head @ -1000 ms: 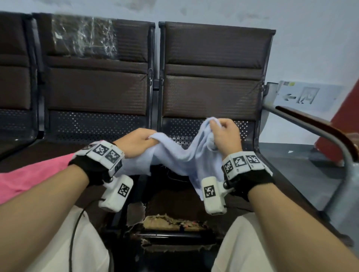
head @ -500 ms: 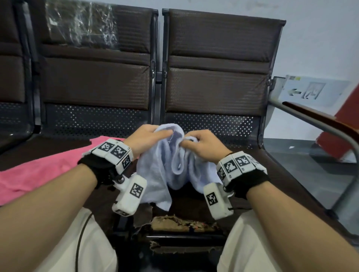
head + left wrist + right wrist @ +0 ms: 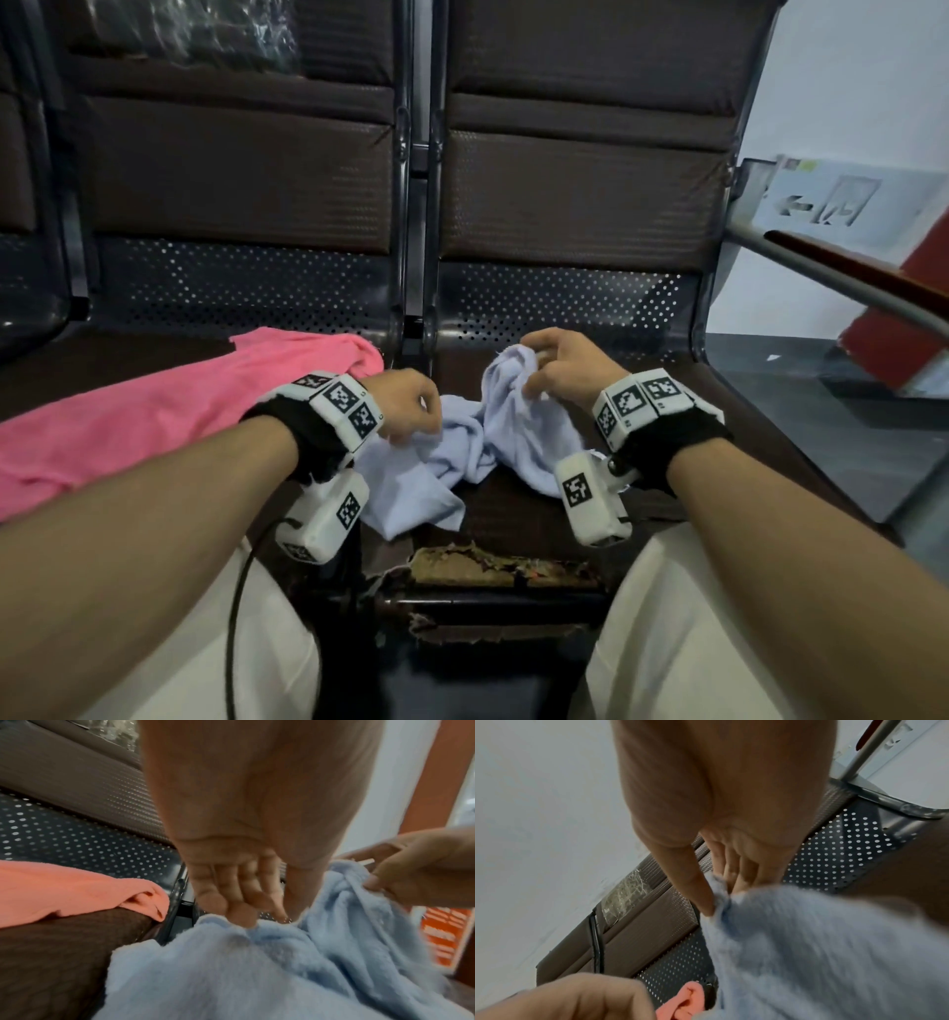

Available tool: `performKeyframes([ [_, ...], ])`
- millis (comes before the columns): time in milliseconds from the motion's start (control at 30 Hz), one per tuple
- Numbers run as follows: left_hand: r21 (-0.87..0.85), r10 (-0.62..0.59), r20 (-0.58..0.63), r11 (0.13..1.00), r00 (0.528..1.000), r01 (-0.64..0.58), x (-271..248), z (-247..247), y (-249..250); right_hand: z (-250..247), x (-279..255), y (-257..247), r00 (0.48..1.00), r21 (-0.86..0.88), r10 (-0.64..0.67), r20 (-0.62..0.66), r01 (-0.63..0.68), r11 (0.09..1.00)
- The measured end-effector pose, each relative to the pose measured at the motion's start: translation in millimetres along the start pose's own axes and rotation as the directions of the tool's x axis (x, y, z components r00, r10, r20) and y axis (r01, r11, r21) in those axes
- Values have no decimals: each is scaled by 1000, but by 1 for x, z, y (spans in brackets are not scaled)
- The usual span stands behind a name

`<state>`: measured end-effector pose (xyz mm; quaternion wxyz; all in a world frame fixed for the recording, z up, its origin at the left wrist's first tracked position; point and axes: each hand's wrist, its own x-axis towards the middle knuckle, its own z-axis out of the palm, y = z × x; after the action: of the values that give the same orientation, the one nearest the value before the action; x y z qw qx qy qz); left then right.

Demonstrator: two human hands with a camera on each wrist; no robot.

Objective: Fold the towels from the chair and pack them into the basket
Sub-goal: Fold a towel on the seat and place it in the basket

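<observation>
Light blue towel (image 3: pixel 462 452) lies crumpled on the chair seat (image 3: pixel 513 519), just right of the pink towel (image 3: pixel 154 411); likely set down so its edges can be found and spread for folding; right hand (image 3: pixel 560 367) pinches a raised bunch at the blue towel's far right edge; left hand (image 3: pixel 405 406) hovers loosely curled, fingertips (image 3: pixel 239 914) touching its left edge, gripping nothing evident; basket not in view.
</observation>
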<state>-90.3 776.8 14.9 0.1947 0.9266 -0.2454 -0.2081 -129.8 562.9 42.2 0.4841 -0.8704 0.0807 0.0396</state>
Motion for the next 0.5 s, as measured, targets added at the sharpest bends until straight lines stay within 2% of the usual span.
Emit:
performKeyframes([
  [133, 9, 69, 277, 997, 958, -74, -4, 10, 9, -2, 2, 4, 999, -127, -36, -5, 35, 991],
  [233, 28, 58, 401, 997, 914, -76, -7, 15, 14, -3, 1, 9, 998, -250, -57, -38, 46, 967],
  [333, 73, 24, 464, 995, 886, -65, -12, 18, 14, -3, -3, 15, 997, -386, -71, -32, 53, 921],
  [400, 19, 20, 483, 999, 876, -34, -15, 16, 16, -3, -5, 20, 1000, -467, -29, -11, 20, 884],
  [500, -66, 20, 426, 998, 905, 9, -20, 12, 17, 0, -6, 30, 993, -647, 106, 53, -47, 761],
])
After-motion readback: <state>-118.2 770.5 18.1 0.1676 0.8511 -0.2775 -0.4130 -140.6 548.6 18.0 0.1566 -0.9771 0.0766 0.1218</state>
